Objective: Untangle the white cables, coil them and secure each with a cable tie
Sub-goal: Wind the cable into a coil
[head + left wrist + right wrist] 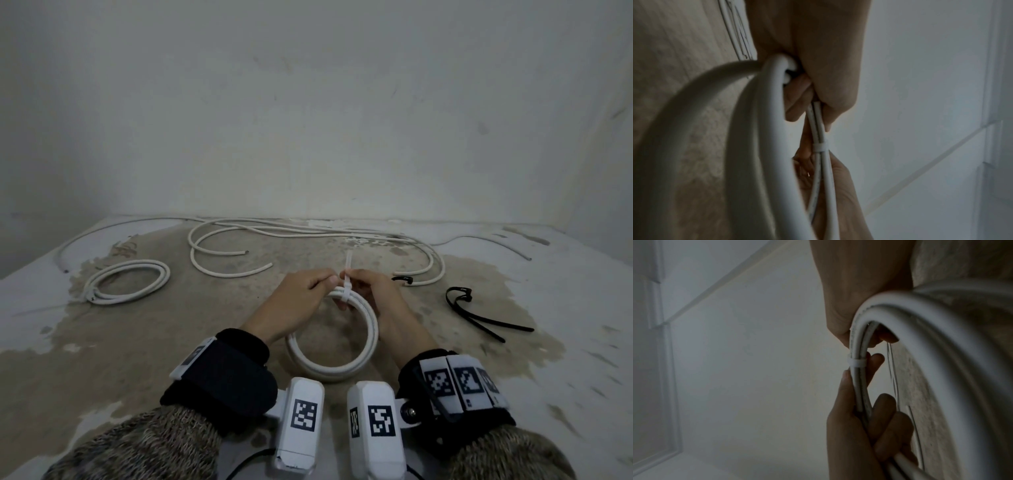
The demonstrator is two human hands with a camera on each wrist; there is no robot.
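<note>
Hands meet at the far edge of a white cable coil [337, 356] held just above the worn floor [137, 342]. The left hand [296, 301] curls its fingers round the bundled turns, and the right hand [373, 298] pinches the white cable tie [346, 286] looped round them, its tail pointing up and away. A finished coil [126, 281] lies to the left, loose white cables [308, 233] trail along the wall, and black cable ties [479, 315] lie to the right. The wrist units [375, 431] carry square black-and-white coded markers; no readable words or brand names show.
</note>
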